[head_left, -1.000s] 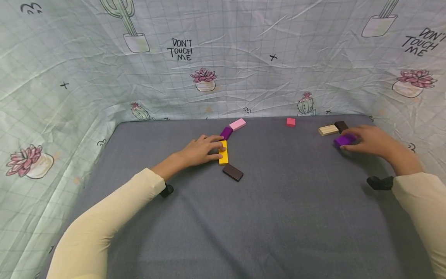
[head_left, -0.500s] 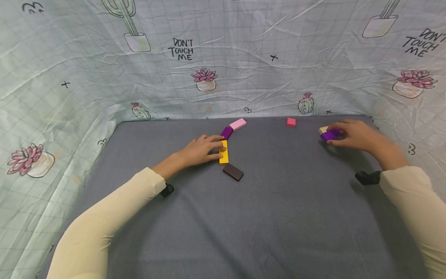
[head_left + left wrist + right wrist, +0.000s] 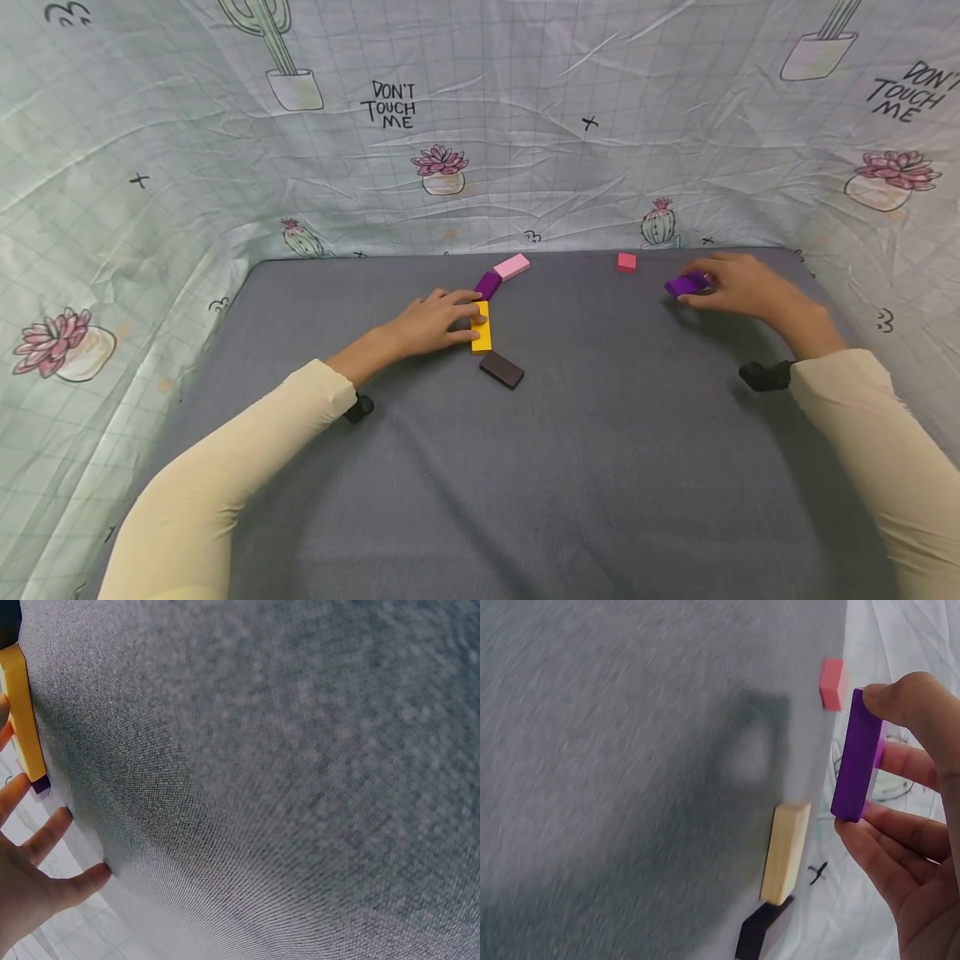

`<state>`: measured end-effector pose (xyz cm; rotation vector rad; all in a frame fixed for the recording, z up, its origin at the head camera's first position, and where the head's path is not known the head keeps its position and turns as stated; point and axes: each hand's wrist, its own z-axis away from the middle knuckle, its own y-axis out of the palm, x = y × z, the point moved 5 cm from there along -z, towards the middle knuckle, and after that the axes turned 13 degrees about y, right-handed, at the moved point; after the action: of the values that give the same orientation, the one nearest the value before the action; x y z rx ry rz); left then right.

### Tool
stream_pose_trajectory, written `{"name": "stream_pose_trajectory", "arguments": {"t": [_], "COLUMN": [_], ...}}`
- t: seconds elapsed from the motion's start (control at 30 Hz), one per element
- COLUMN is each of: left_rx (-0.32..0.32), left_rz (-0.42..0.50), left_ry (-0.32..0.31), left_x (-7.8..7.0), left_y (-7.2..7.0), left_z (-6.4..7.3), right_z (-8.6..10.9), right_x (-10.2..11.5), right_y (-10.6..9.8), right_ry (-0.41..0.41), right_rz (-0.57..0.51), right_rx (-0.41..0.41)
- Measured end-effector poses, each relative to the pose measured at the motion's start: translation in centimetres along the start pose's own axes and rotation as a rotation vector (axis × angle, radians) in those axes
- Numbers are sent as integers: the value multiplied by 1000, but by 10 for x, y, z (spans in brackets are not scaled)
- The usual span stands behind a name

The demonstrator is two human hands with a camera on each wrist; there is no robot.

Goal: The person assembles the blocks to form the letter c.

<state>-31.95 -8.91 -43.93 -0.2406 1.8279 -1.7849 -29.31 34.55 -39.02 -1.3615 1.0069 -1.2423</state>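
Note:
My right hand [image 3: 738,285] holds a violet block [image 3: 686,284] above the grey cloth. In the right wrist view, the thumb is at one end of this violet block [image 3: 857,757] and fingertips are at the other. My left hand [image 3: 427,327] rests with spread fingers on a yellow block [image 3: 482,329]. A dark purple block [image 3: 487,286] lies at the yellow one's far end, followed by a pink block [image 3: 512,267]. Near the yellow block's front end is a dark brown block [image 3: 502,370]. The left wrist view shows only part of the yellow block [image 3: 24,712].
A small red block [image 3: 626,263] lies at the cloth's back edge. In the right wrist view, a pale wooden block [image 3: 786,853] and a black-looking block [image 3: 763,928] lie close together; my right hand mostly hides them in the head view. A printed curtain [image 3: 517,125] hangs behind.
My right hand has carried the violet block leftward, from beside the dark block past the wooden one. The left hand has stayed on the yellow block.

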Motion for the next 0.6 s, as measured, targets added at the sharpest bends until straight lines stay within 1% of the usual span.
{"name": "stream_pose_trajectory", "arguments": {"t": [0.1, 0.27, 0.43, 0.6], "left_rx": [1, 2, -1, 5], "left_rz": [6, 13, 14, 6], "left_ry": [-4, -4, 0, -1], "left_x": [1, 1, 0, -1], "left_y": [0, 0, -1, -1], "left_z": [0, 1, 1, 0], "right_z": [-4, -12, -21, -31], "right_x": [7, 19, 31, 45], "right_y": [0, 0, 3, 6], "right_ry": [6, -18, -27, -45], "right_rz": [-22, -41, -40, -64], "right_rx": [-5, -23, -15, -18]}}
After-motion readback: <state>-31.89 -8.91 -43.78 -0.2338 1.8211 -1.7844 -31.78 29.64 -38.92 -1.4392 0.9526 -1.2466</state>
